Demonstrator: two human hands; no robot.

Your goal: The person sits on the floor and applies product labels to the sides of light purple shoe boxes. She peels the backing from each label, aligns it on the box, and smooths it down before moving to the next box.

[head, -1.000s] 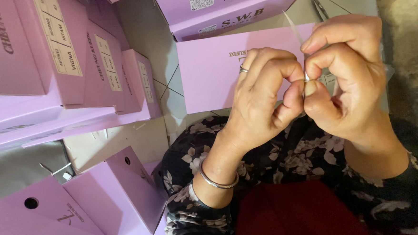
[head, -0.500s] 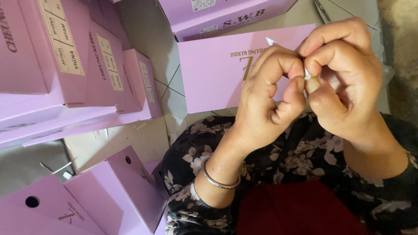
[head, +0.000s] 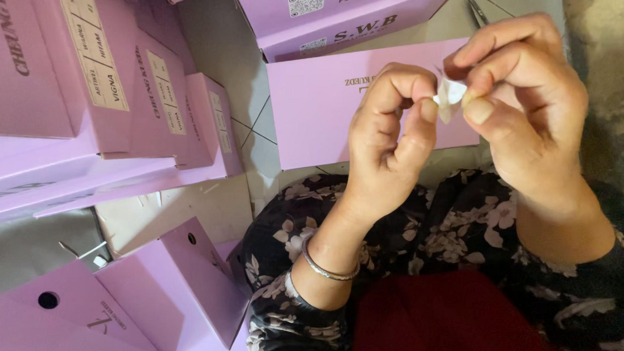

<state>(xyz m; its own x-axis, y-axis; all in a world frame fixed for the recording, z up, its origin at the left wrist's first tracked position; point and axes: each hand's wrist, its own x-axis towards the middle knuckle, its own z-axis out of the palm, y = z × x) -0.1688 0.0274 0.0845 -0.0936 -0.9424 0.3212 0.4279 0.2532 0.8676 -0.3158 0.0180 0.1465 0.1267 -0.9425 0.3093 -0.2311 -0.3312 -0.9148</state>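
Pale floor tiles (head: 221, 209) show between stacks of lilac boxes (head: 94, 101); I count about seven in sight. Above a flat box (head: 323, 118), one small white scrap (head: 451, 92) sits between two hands. Left hand (head: 389, 150) pinches its left edge, right hand (head: 522, 107) its right edge, fingers clamped on it. Both are equally near. One thin metal tool (head: 477, 9) lies beyond.

Setting: small packing workshop or stockroom, floor-level work. Evidence: stacks of identical lilac cardboard boxes (head: 73, 102) with paper labels, more flat lilac boxes (head: 365, 112) ahead, punched-hole cartons (head: 119, 307) beside the lap, bare tiled floor (head: 227, 44).
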